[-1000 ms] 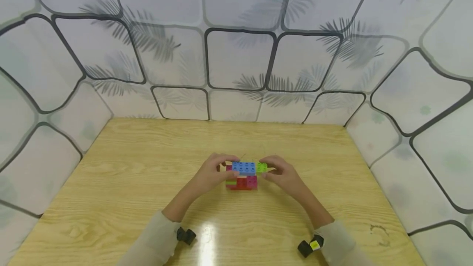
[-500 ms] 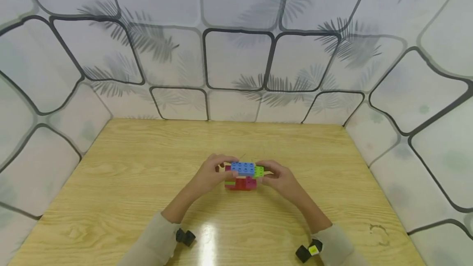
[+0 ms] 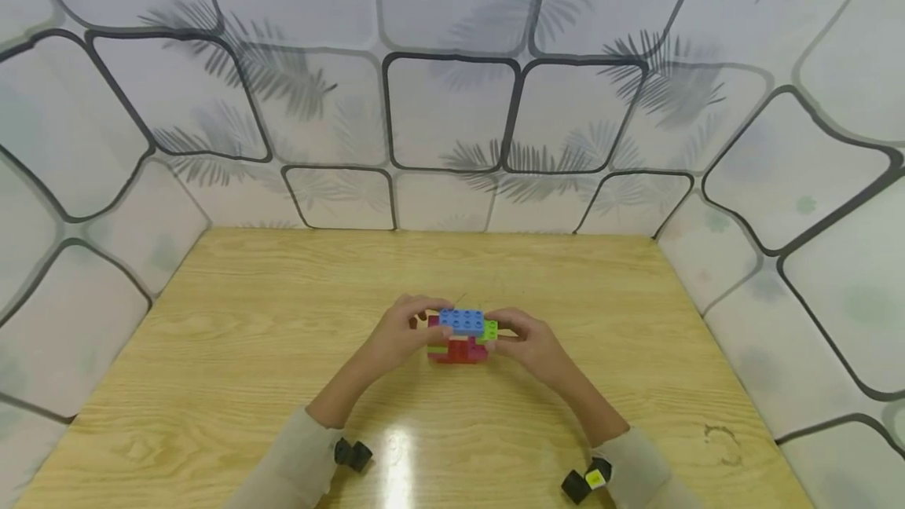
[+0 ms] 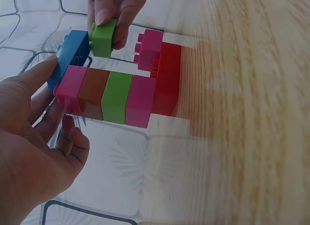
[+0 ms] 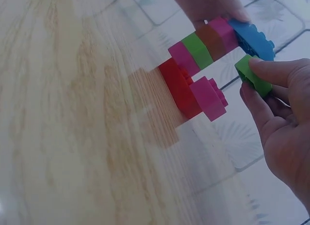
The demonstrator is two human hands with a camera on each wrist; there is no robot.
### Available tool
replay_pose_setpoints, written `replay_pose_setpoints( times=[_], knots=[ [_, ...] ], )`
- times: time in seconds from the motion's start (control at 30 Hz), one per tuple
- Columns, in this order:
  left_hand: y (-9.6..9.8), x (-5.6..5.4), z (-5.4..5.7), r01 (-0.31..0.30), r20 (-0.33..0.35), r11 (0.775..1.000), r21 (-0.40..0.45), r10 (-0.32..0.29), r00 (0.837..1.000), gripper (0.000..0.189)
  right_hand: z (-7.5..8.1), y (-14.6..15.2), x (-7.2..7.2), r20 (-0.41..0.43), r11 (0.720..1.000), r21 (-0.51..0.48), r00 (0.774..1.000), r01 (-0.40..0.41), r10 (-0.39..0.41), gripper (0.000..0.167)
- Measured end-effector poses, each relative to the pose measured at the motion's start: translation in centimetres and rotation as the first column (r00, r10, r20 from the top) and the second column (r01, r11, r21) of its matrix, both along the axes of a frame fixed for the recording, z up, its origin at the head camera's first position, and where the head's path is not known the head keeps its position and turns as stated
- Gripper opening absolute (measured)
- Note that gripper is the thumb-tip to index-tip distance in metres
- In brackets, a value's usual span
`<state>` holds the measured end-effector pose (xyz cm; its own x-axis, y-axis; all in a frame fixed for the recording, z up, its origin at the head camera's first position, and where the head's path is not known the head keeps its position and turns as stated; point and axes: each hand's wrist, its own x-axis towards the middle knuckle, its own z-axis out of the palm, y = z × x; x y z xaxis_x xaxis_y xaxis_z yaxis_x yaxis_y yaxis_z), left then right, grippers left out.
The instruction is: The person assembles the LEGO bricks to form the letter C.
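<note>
My left hand (image 3: 401, 335) pinches a long blue toy brick (image 3: 463, 321) between thumb and fingers. The blue brick sits across the top of a stack, made of a pink brick (image 4: 71, 89), a brown brick (image 4: 92, 93), a green brick (image 4: 116, 97) and another pink brick (image 4: 140, 101). That stack stands on a long red brick (image 4: 167, 79), with a separate pink brick (image 5: 209, 99) on its other end. A loose lime-green brick (image 5: 253, 75) is pinched in my right hand (image 3: 532, 346), studs up, under the blue brick's overhanging end; whether they touch I cannot tell.
The build rests on a wood-grain table (image 3: 283, 281). Behind and beside it rise patterned walls (image 3: 452, 116). Black wrist devices (image 3: 352, 455) sit at both sleeves.
My right hand has moved left with the lime-green brick, which now shows less past the blue brick's right end. My left hand keeps its hold on the blue brick.
</note>
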<state>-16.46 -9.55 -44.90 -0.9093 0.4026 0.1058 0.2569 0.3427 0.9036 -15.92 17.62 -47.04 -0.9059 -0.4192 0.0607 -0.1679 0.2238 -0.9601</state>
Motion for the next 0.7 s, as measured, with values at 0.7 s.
replay_pose_setpoints(
  times=[0.7],
  knots=[
    [0.1, -0.2, -0.3, 0.016, -0.041, 1.000, 0.011, -0.015, 0.999, 0.040, -0.7, -1.3, 0.5, 0.195, 0.979, -0.130, 0.972, 0.158, -0.131, 0.050]
  ],
)
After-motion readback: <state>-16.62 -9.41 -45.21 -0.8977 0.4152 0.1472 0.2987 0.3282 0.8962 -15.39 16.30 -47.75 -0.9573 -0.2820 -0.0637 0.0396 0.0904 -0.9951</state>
